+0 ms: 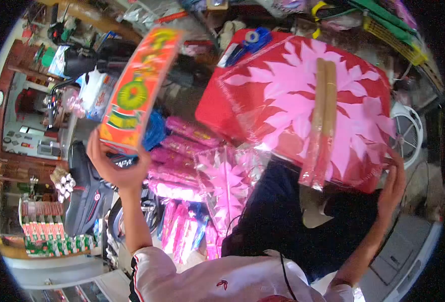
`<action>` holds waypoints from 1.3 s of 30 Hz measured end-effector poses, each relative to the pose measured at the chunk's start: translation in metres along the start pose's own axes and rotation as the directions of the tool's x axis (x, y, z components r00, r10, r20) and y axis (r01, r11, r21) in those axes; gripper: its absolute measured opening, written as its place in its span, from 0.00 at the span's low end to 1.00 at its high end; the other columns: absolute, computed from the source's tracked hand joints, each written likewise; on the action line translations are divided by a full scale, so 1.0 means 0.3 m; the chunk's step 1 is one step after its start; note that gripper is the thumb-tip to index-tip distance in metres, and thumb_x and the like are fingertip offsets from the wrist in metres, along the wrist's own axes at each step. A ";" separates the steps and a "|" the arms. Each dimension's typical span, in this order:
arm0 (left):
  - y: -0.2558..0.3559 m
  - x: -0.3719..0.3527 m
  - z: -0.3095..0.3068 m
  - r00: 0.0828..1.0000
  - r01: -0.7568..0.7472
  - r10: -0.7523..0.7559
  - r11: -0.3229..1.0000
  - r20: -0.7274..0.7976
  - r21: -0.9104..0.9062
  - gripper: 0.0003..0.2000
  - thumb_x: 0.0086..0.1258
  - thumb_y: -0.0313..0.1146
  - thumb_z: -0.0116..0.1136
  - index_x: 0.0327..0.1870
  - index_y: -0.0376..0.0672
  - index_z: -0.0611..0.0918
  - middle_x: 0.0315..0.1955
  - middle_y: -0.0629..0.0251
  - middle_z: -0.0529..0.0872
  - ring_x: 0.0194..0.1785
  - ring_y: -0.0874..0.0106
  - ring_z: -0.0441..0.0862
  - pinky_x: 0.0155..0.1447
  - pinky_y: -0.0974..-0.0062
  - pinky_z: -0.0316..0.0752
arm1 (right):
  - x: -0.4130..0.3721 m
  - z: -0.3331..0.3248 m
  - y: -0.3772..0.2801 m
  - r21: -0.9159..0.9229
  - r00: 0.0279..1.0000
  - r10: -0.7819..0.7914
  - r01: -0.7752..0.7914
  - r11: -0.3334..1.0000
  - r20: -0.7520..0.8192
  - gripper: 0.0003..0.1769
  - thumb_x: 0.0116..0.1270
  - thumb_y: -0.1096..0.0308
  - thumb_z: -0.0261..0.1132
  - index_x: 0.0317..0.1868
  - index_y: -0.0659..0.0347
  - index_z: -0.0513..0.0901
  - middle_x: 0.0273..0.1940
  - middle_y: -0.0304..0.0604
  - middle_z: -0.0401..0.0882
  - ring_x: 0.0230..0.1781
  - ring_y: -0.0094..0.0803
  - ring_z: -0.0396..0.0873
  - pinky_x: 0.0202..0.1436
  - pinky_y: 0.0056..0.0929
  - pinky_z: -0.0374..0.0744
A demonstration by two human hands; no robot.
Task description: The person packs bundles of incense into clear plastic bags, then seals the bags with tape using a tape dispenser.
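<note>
My left hand [117, 163] is raised at the left, with its fingers closed round the lower end of a long orange packet [144, 80] printed in yellow and green. The packet is slightly blurred. My right hand [394, 183] lies at the right edge of a red tabletop [215, 103], its fingers stretched out beside a clear plastic sleeve. Inside the sleeve is a pink leaf-shaped cut-out [293, 83]. Across it lies a narrow clear bag [313, 168] with brown sticks [325, 95] in it.
A blue tape dispenser [252, 40] sits at the table's far corner. Several pink packets [182, 146] and another pink leaf cut-out [227, 186] in plastic lie left of my legs. A motorcycle seat [86, 191] is farther left. A white fan [408, 133] stands at the right.
</note>
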State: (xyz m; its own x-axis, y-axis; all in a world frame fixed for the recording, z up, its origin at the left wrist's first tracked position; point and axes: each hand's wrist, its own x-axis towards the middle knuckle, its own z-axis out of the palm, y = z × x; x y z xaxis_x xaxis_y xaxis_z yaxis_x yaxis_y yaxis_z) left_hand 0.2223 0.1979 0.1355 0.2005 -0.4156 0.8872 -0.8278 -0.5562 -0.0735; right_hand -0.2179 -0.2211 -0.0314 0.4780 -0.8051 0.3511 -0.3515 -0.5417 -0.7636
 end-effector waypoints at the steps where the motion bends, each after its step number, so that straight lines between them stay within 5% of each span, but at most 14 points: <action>1: 0.059 -0.007 0.023 0.998 -0.059 0.063 0.977 0.012 -0.203 0.43 0.61 0.32 0.77 0.74 0.26 0.66 0.69 0.45 0.72 0.71 0.52 0.76 0.73 0.57 0.73 | -0.003 0.010 -0.028 0.075 1.000 -0.002 0.001 0.997 0.015 0.29 0.88 0.50 0.50 0.73 0.65 0.77 0.66 0.46 0.81 0.57 0.31 0.82 0.60 0.33 0.79; 4: 0.237 -0.066 0.133 0.987 -0.105 0.156 0.824 0.045 -0.557 0.48 0.61 0.43 0.79 0.76 0.28 0.62 0.69 0.43 0.72 0.68 0.51 0.77 0.73 0.53 0.73 | -0.015 0.037 -0.140 0.371 0.999 0.043 -0.052 0.927 0.032 0.33 0.86 0.45 0.52 0.77 0.63 0.72 0.67 0.49 0.80 0.57 0.32 0.83 0.58 0.32 0.81; 8: 0.495 -0.168 0.228 0.945 -0.077 0.298 0.611 0.138 -0.788 0.49 0.50 0.44 0.85 0.73 0.37 0.70 0.66 0.43 0.76 0.67 0.47 0.80 0.70 0.50 0.76 | 0.005 0.042 -0.173 0.838 0.973 0.080 -0.229 0.495 0.218 0.40 0.85 0.44 0.53 0.85 0.59 0.55 0.69 0.55 0.79 0.54 0.37 0.88 0.47 0.30 0.88; 12: 0.655 -0.253 0.245 0.919 0.000 0.325 0.564 0.221 -0.826 0.48 0.49 0.48 0.87 0.71 0.41 0.72 0.67 0.42 0.75 0.69 0.46 0.79 0.70 0.51 0.77 | -0.001 0.010 -0.150 0.780 0.935 0.323 -0.309 0.544 0.145 0.45 0.83 0.48 0.58 0.88 0.57 0.48 0.69 0.57 0.79 0.53 0.39 0.89 0.44 0.28 0.89; 16: 0.781 -0.263 0.239 0.961 0.065 0.171 0.628 0.219 -0.775 0.46 0.51 0.42 0.85 0.71 0.39 0.71 0.68 0.43 0.73 0.69 0.47 0.78 0.70 0.51 0.77 | -0.014 -0.009 -0.180 0.825 0.987 0.092 -0.161 0.541 0.132 0.45 0.78 0.56 0.64 0.86 0.61 0.53 0.70 0.55 0.78 0.53 0.38 0.88 0.48 0.27 0.87; 19: 0.852 -0.250 0.280 0.935 0.347 -0.148 0.581 0.323 -0.737 0.41 0.55 0.26 0.78 0.72 0.37 0.71 0.68 0.47 0.68 0.70 0.54 0.75 0.70 0.58 0.79 | -0.029 0.022 -0.221 0.704 0.973 0.091 -0.216 0.676 0.211 0.45 0.78 0.56 0.65 0.85 0.64 0.55 0.71 0.55 0.77 0.55 0.36 0.86 0.52 0.28 0.85; 23: 0.914 -0.316 0.314 0.854 0.513 -0.269 0.580 0.446 -0.633 0.39 0.50 0.29 0.85 0.67 0.38 0.77 0.62 0.53 0.69 0.67 0.59 0.76 0.67 0.64 0.82 | -0.038 0.055 -0.249 0.498 0.966 0.075 -0.194 0.845 0.248 0.36 0.70 0.75 0.69 0.78 0.62 0.71 0.66 0.48 0.81 0.53 0.30 0.84 0.50 0.27 0.82; 24: 0.929 -0.346 0.342 0.858 0.514 -0.293 0.512 0.423 -0.689 0.38 0.47 0.31 0.88 0.62 0.40 0.80 0.59 0.55 0.70 0.63 0.61 0.78 0.61 0.67 0.83 | -0.035 0.059 -0.267 0.492 0.969 0.046 -0.165 0.855 0.245 0.31 0.70 0.74 0.71 0.73 0.65 0.76 0.63 0.48 0.82 0.51 0.30 0.84 0.50 0.27 0.82; 27: 0.947 -0.392 0.351 0.876 0.476 -0.253 0.588 0.409 -0.655 0.36 0.47 0.30 0.88 0.59 0.41 0.80 0.59 0.55 0.72 0.57 0.64 0.79 0.49 0.73 0.84 | -0.044 0.078 -0.269 0.371 0.953 0.017 -0.133 0.919 0.302 0.30 0.70 0.72 0.72 0.71 0.65 0.77 0.62 0.50 0.82 0.52 0.32 0.84 0.50 0.29 0.82; 28: 0.951 -0.364 0.338 0.932 0.333 -0.148 0.705 0.330 -0.626 0.37 0.48 0.27 0.88 0.61 0.39 0.79 0.60 0.56 0.73 0.51 0.71 0.81 0.46 0.76 0.83 | -0.050 0.089 -0.269 0.353 0.952 0.006 -0.119 0.928 0.305 0.29 0.70 0.71 0.73 0.70 0.66 0.78 0.61 0.52 0.82 0.53 0.36 0.84 0.54 0.32 0.83; 31: 0.982 -0.395 0.336 0.904 0.419 -0.221 0.624 0.366 -0.659 0.38 0.46 0.31 0.90 0.60 0.42 0.80 0.59 0.56 0.74 0.50 0.70 0.81 0.41 0.77 0.81 | -0.059 0.114 -0.276 0.327 0.944 -0.035 -0.079 0.942 0.328 0.28 0.71 0.73 0.69 0.71 0.64 0.78 0.61 0.48 0.81 0.54 0.32 0.82 0.54 0.29 0.81; 39: 0.995 -0.416 0.311 0.899 0.429 -0.240 0.647 0.366 -0.630 0.39 0.44 0.34 0.92 0.60 0.45 0.79 0.61 0.55 0.72 0.54 0.66 0.78 0.45 0.74 0.79 | -0.052 0.153 -0.309 0.300 0.913 -0.044 -0.087 0.950 0.406 0.27 0.72 0.69 0.71 0.69 0.67 0.77 0.61 0.56 0.82 0.58 0.47 0.84 0.64 0.40 0.80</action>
State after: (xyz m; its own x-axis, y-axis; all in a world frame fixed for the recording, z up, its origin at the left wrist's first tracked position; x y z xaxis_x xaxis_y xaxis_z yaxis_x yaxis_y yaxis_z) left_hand -0.0010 0.0166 -0.0396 0.5707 -0.5032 0.6489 -0.7798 -0.0845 0.6203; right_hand -0.1558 -0.1473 0.0091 0.7785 -0.6131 0.1345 -0.1343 -0.3720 -0.9184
